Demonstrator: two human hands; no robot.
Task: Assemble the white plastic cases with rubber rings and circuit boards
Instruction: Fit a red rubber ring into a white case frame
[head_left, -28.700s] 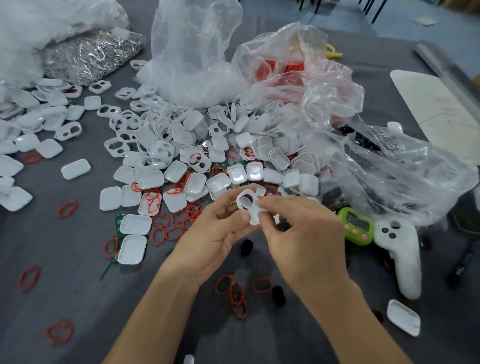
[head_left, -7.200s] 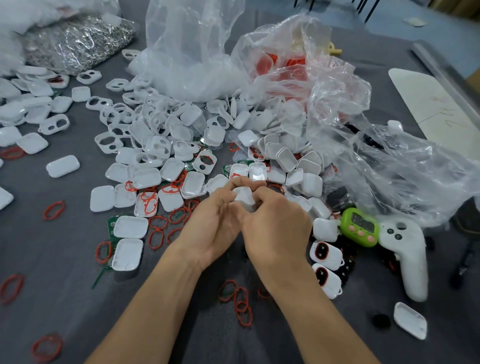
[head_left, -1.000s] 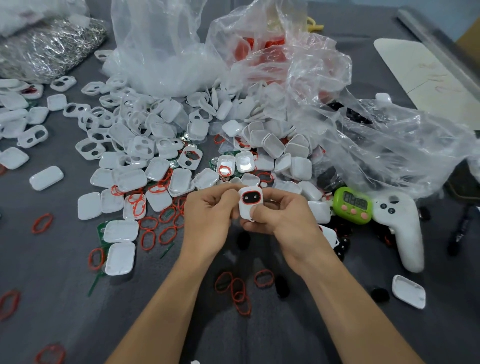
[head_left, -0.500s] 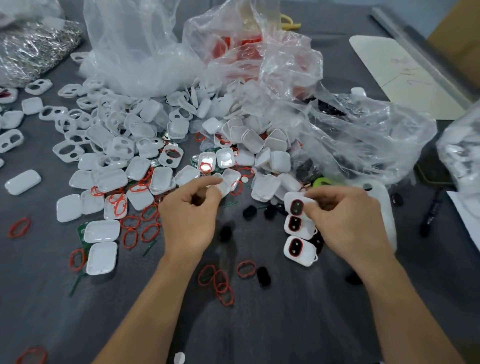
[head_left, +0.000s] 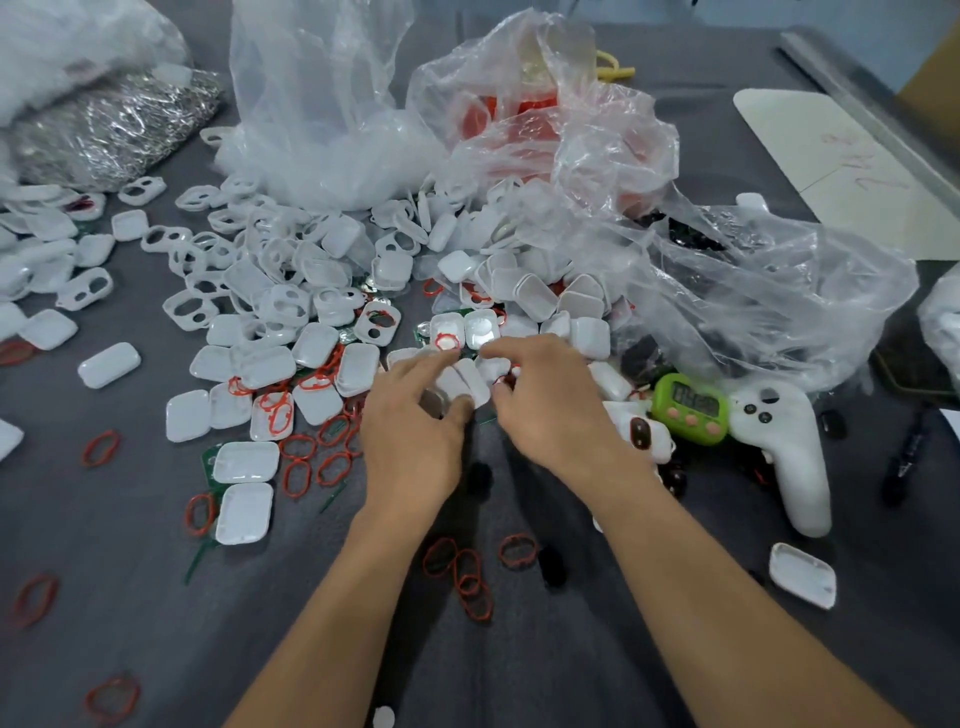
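White plastic cases (head_left: 311, 353): we are seeing them lying in a loose heap across the middle of the grey worktop (head_left: 571, 670). They are small rounded rectangles, some shallow closed shells, others frames with two openings. Strays are trailing off to the left.
Finished cases (head_left: 640, 431): a few are lying just right of the right grip, one showing a dark, red-rimmed window.
Rubber rings (head_left: 467, 571): red ovals are lying scattered among the shells, and a small cluster is sitting on bare worktop between our forearms.
Circuit boards (head_left: 209, 461): green edges are peeking out from under two shells at the near left of the heap.
Left grip (head_left: 410, 441): it is reaching into the near edge of the heap, thumb and forefinger pinching a white shell (head_left: 460, 383), though the spot is blurred.
Right grip (head_left: 550, 410): its fingers are curving down onto the shells just beside the left; we cannot tell whether they are holding anything.
Edges: crumpled plastic bags (head_left: 727, 291) are crowding the far and right sides of the heap. A green timer (head_left: 688, 408) and a white controller (head_left: 789, 457) are sitting close on the right, and a metal strip (head_left: 857, 88) is running along the far right.
Open room: bare worktop is stretching from the heap toward us on both sides of our forearms, carrying loose rings and a lone shell (head_left: 802, 574).
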